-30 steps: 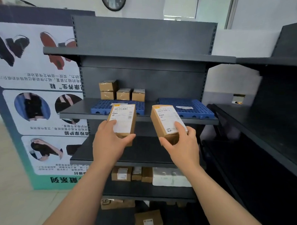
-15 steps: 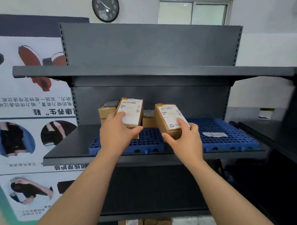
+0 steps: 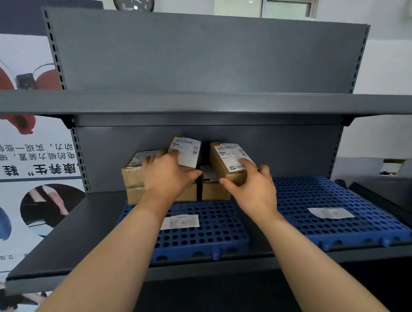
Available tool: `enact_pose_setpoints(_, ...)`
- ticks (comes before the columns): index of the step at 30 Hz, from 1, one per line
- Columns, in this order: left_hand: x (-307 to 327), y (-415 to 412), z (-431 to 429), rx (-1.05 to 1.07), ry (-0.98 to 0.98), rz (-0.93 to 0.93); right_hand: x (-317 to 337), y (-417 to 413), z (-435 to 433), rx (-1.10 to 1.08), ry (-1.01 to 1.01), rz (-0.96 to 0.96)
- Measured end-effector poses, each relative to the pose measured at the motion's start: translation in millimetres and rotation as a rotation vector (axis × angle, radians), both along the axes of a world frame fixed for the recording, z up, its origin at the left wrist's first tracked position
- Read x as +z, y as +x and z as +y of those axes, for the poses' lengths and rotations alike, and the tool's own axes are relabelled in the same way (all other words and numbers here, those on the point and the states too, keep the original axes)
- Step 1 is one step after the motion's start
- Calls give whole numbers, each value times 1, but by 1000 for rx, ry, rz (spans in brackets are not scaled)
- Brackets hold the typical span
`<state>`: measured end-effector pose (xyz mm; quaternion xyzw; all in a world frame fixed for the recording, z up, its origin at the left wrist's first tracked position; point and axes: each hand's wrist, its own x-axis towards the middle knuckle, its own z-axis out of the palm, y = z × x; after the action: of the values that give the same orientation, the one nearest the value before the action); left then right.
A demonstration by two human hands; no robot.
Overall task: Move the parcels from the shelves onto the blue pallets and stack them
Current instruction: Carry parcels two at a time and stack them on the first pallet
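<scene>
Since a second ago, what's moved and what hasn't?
Both hands carried their parcels up and forward to the stack at the back of the left blue pallet. The left hand now holds its parcel over the left boxes; the right hand holds its parcel above the right box. Neither is released. Stacked boxes, both pallets and the loose labels are unchanged.

Large white wall poster with photos (image 3: 30,163): mirrored Chinese print, bold line reads reversed as 康美生 "鞋"; smaller lines above too reversed to read fully. Round dark-rimmed wall clock (image 3: 133,2): numerals 9, 3, 4 visible. Brown cardboard parcel with white shipping label (image 3: 231,161) in right hand: "A600" readable, rest too small. Brown cardboard parcel with white barcode label (image 3: 186,152) in left hand: print illegible. Loose white paper slips (image 3: 179,222) on blue perforated plastic pallets (image 3: 345,234): illegible.
</scene>
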<state>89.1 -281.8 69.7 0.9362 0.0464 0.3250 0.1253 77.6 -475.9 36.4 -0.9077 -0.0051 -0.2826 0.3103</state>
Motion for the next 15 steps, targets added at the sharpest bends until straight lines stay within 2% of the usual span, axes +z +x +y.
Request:
enact_pose_setpoints(7, -10, 46, -3, 46, 72, 69, 5, 43, 4, 10, -47, 34)
enact_pose_setpoints(15, -18, 62, -6, 79, 147, 103, -3, 67, 5, 33, -31, 69)
